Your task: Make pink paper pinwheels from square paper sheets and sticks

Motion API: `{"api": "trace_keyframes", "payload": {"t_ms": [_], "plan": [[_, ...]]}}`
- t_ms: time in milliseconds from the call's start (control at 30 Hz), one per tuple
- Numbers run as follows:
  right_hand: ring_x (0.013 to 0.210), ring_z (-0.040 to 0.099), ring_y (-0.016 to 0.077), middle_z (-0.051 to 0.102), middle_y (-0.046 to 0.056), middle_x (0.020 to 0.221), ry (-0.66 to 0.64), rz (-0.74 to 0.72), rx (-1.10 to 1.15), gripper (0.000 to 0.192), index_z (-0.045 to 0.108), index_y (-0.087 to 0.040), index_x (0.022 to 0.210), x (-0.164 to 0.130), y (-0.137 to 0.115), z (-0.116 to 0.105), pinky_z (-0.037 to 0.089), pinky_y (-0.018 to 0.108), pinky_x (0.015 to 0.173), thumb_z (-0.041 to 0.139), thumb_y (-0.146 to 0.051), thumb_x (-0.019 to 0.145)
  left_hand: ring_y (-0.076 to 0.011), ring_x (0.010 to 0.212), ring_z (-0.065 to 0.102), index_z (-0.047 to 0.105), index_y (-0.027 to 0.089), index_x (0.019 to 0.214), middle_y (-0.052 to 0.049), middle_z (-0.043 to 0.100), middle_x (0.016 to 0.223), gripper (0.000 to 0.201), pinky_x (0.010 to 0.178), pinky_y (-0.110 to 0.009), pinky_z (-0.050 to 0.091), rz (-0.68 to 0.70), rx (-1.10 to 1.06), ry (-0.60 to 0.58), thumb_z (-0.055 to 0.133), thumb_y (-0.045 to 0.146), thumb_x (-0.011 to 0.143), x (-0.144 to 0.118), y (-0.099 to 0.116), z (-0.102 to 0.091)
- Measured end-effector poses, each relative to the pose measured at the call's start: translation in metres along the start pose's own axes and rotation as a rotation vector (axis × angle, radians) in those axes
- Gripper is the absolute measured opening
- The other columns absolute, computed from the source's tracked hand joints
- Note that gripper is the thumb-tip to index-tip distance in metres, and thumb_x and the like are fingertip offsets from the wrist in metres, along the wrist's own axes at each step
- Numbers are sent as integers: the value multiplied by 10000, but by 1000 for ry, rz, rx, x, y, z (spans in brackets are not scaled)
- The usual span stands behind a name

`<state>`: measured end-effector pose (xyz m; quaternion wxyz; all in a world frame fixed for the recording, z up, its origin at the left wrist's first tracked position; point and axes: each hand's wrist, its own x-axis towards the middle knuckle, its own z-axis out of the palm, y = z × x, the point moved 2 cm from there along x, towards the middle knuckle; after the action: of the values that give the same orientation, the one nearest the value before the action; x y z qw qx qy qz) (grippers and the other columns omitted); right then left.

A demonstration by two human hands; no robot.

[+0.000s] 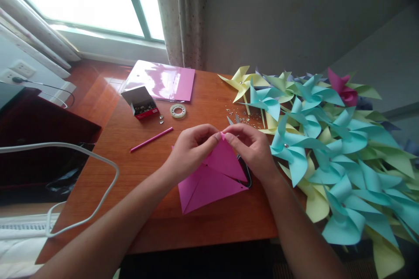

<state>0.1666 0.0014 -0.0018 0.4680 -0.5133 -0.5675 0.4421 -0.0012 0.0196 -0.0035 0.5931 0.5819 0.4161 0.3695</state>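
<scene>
A pink square of paper (203,189), cut in from its corners and with small punched holes, lies over the table in front of me. My left hand (194,148) pinches its far corner between thumb and forefinger. From the other side my right hand (252,146) grips the same corner, the fingertips of both hands almost touching. Scissors (248,178) lie partly hidden under the paper and my right hand, blade tips pointing away. To the left of my hands rests a pink paper straw or stick (151,140).
Finished paper pinwheels (330,148), mostly turquoise and yellow, pile up on the right. A small open box of metal fasteners (144,109), a tape roll (177,111) and a clear sleeve with pink paper (185,83) sit toward the back. Silvery bits (244,117) are scattered beside the pinwheels. A white cable (111,163) loops at left.
</scene>
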Motion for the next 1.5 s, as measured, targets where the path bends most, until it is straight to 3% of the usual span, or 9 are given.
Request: {"api": "trace_keyframes", "payload": {"t_ms": [267, 533, 1500], "plan": [[770, 707, 184, 771, 31, 870, 10, 55, 54, 107, 738, -212, 875, 0, 3, 1, 558, 281, 684, 736, -317, 856, -118, 611, 462, 658, 147, 802, 7, 550, 658, 262, 533, -230, 354, 45, 60, -2, 595, 366, 931, -1, 2, 0], [781, 711, 196, 766, 38, 865, 43, 19, -4, 119, 733, -206, 855, 1, 4, 2, 568, 307, 713, 738, -324, 841, -141, 686, 541, 657, 152, 853, -32, 639, 783, 214, 604, -244, 426, 45, 13, 71, 698, 362, 863, 1, -2, -1], [791, 688, 192, 746, 37, 882, -2, 5, -51, 128, 724, -210, 881, 1, 4, 3, 543, 304, 716, 689, -333, 883, -126, 637, 545, 671, 147, 805, -20, 646, 723, 172, 568, -232, 428, 42, 26, 80, 708, 312, 838, 3, 0, 0]]}}
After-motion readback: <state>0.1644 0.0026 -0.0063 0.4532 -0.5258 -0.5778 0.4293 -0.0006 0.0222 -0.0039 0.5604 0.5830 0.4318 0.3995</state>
